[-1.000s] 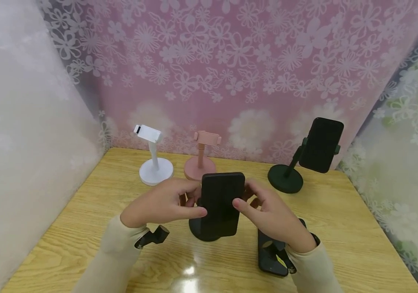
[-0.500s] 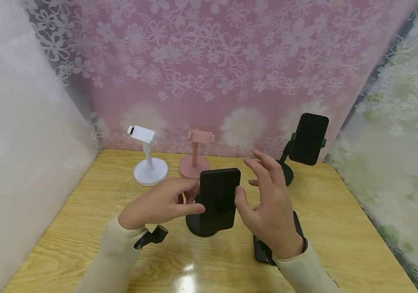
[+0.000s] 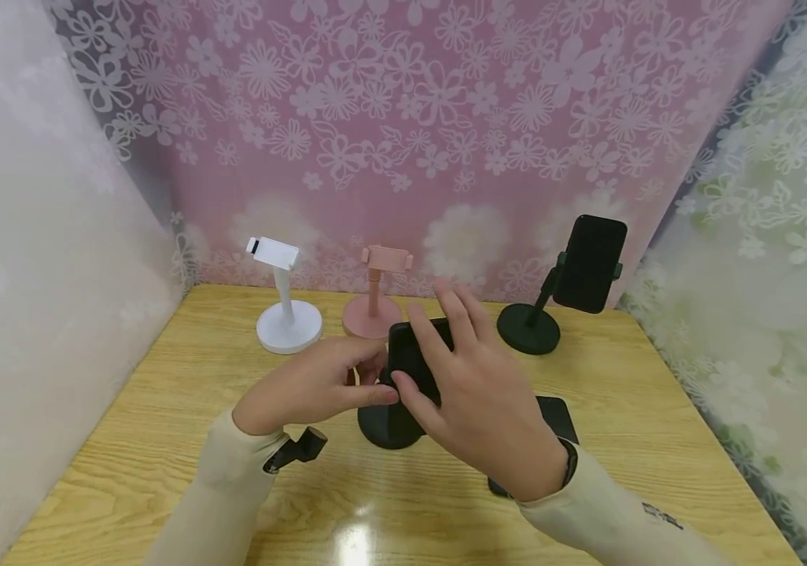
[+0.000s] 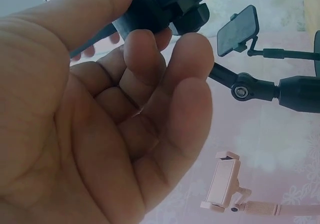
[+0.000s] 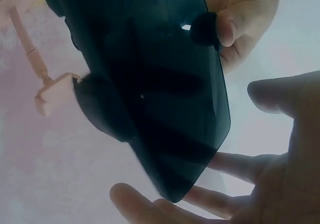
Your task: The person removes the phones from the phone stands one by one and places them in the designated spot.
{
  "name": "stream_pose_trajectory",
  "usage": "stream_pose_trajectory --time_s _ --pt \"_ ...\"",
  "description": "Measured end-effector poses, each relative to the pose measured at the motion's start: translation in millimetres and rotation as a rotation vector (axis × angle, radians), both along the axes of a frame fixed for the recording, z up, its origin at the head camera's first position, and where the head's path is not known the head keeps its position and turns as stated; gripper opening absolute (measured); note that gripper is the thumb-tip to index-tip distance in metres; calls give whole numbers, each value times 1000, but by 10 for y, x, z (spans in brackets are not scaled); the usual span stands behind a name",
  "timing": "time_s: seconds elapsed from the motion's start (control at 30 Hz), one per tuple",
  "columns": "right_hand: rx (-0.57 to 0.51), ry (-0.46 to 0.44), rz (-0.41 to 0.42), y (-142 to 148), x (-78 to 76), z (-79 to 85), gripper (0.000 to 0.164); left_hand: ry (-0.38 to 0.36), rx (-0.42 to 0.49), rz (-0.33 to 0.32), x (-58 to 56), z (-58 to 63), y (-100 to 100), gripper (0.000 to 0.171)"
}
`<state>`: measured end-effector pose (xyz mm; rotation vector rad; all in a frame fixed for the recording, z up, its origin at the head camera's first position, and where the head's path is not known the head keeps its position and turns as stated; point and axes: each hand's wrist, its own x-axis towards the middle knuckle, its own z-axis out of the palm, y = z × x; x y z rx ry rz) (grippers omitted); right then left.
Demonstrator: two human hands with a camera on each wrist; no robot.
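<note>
While the left hand point(image 3: 311, 385) keeps its thumb-and-finger pinch on the clamp point(image 5: 204, 31) at the phone point(image 3: 404, 355)'s edge, the right hand point(image 3: 488, 393) shifts within 0.5 s from beside the phone to across its front, fingers spread, gripping nothing; contact unclear. Phone sits in the black stand point(image 3: 373, 428), apparently seated, with 1 hand likely enough to steady it.
</note>
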<state>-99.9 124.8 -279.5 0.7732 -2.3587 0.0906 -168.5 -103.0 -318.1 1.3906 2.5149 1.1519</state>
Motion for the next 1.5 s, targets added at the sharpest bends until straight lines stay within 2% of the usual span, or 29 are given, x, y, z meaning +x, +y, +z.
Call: stream_pose_trajectory --time_s 0.3,0.57,0.7,0.8,1.0,1.3,1.4,1.5 --pt "141 -13 -68 -139 -81 83 58 -11 -9 27 15 -4 -4 25" --pt "118 -36 -112 -213 -116 39 65 -32 14 4 12 -5 9 27" --pt "88 -19 -119 -226 -125 -10 63 -31 12 8 19 -8 11 18" --pt "60 -1 -125 -242 -130 -48 58 -14 5 13 22 -10 12 13" --pt "69 43 -120 -278 -134 -76 52 39 15 26 23 -4 18 16" --pt "83 75 -86 -287 -124 -83 55 108 19 17 -1 -2 28 14" --pt "76 82 -79 -286 -141 -83 53 94 31 38 -8 -11 28 15" --pt "76 81 -78 -285 -155 -82 50 25 62 49 -36 -48 29 20"
